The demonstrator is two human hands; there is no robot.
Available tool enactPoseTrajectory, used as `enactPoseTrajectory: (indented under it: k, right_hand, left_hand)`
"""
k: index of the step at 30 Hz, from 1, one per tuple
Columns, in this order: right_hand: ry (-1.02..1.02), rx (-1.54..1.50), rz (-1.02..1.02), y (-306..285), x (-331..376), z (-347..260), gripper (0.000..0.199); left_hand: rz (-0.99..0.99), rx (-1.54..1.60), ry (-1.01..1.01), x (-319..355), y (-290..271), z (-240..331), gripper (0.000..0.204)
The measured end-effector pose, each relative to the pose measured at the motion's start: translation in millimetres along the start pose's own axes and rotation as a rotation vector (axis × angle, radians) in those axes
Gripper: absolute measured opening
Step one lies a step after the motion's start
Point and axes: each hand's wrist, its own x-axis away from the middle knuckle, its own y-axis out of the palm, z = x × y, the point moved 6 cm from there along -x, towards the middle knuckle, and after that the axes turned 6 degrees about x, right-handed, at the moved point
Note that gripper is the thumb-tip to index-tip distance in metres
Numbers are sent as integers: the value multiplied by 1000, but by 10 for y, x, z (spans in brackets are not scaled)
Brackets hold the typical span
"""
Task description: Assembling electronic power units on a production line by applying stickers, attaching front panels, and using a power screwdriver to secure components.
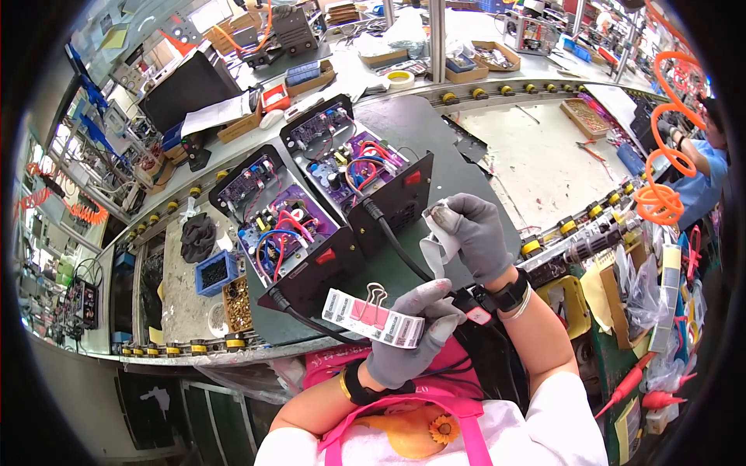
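Observation:
Both my hands wear grey gloves with worn pale fingertips. My left hand point(408, 342) is closed on a strip of white printed labels point(350, 312) with a pink patch. A metal binder clip point(374, 303) sits on this strip. Above and to the right, my right hand point(478, 239) pinches a narrow curled white strip point(440, 252); whether it joins the label strip, I cannot tell. Beyond my hands stand two open black device housings, a left one point(311, 260) and a right one point(404, 194), with purple circuit boards, coloured wires and red switches.
Thick black cables point(396, 242) run from the housings toward me. On the left are a blue bin point(215, 273) of small dark parts and a box of brass-coloured parts point(236, 301). An orange coiled hose point(660, 203) hangs at right, near a co-worker in a blue shirt point(703, 175).

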Motion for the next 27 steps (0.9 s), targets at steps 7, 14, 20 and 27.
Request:
enactPoseTrajectory:
  k: [7,14,20,27]
  right_hand:
    - [16,-45,-148,200,-129,99,13]
    - [64,-67,-141,254,-344,264,15]
    - [129,-109,-93,338,-421,370,16]
    - [134,-126,-87,384,-435,382,18]
  left_hand:
    - [62,-16,-73,61,-112,-95,48]
    - [49,46,-67,32,-176,-168,46]
    - [76,-44,-46,-16,-190,-190,49]
    - [72,-25,-36,-28,-195,-189,50]
